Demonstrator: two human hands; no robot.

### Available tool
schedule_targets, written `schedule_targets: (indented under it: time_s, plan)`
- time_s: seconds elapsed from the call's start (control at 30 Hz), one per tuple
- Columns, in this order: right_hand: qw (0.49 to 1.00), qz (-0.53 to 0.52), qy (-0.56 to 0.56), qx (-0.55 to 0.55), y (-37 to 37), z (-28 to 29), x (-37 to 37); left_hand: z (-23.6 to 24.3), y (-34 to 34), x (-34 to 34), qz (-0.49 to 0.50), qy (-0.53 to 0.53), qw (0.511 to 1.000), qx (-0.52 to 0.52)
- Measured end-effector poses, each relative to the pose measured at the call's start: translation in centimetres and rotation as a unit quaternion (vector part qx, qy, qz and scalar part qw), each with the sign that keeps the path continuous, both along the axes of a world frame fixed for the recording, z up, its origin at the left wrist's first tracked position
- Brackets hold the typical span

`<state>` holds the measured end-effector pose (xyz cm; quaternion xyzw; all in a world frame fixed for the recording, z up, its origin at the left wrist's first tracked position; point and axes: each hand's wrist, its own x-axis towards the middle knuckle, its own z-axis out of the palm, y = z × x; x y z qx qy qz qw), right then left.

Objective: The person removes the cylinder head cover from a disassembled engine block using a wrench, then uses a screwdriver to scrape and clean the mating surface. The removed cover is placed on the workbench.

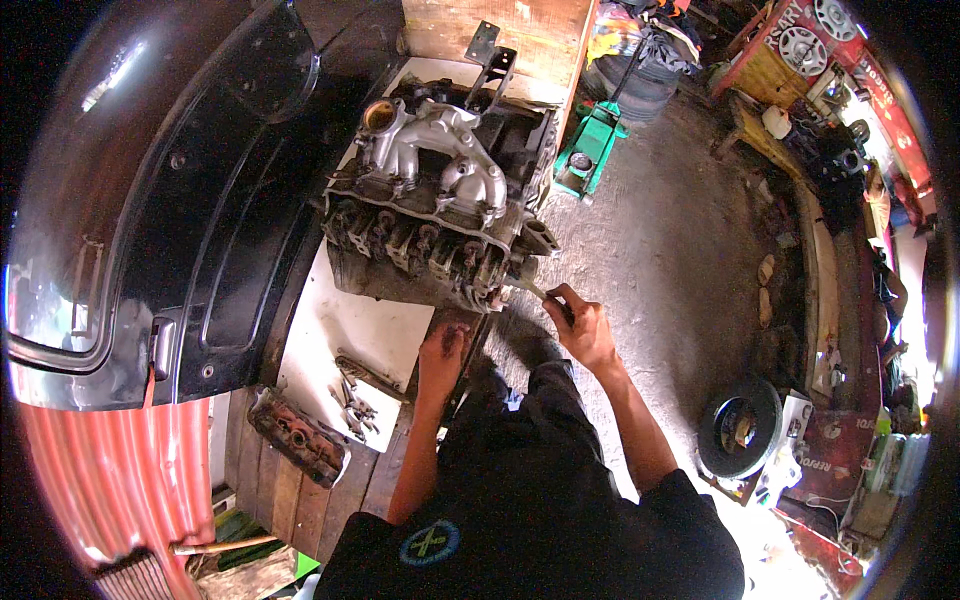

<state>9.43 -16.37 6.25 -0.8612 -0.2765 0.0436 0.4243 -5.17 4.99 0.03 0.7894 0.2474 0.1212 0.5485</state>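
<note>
A greasy engine with an exposed valve train [425, 240] sits on the bench in front of me, a silver intake manifold [440, 150] bolted on top. At its right end, my right hand [583, 328] pinches the end of a thin, light-coloured handle [527, 288]. The far end of that handle reaches the engine's corner, and its kind is hard to make out. My left hand [443, 350] is closed just below the near side of the engine, its fingers curled and stained dark. Whatever it may hold is hidden.
A rusty valve cover [297, 437] and several small metal parts [353, 405] lie on the bench at left, beside a black vehicle panel [240, 180]. Behind at right stands a green floor jack [592, 150]. A tyre [740, 428] is on the floor at right.
</note>
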Motion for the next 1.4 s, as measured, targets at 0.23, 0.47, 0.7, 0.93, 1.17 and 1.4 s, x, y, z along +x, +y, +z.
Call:
schedule_targets:
  time_s: [0.23,0.47,0.7,0.93,1.17,1.4]
  plan:
    - [0.999,-0.015,0.047,-0.020,-1.1,0.7,1.1,1.3,-1.4,-0.7,-0.006,-0.001,1.000,0.022]
    - [0.996,0.045,0.026,-0.069,-1.4,1.0,0.9,-0.5,-2.7,0.2,-0.002,-0.024,0.999,-0.047]
    - [0.998,0.009,0.024,-0.065,-0.2,0.1,1.0,0.4,-3.2,0.6,0.005,-0.028,0.997,-0.067]
    - [0.998,0.020,0.032,-0.051,0.1,0.7,1.5,1.5,-2.4,-1.3,0.036,0.016,0.999,-0.026]
    - [0.992,-0.038,0.117,0.017,-0.4,-1.1,-1.1,1.1,-1.7,-1.4,0.040,0.012,0.998,-0.044]
    - [0.927,-0.153,0.319,0.125,0.1,-6.9,-1.7,0.7,-1.2,-0.8,0.016,0.016,1.000,-0.017]
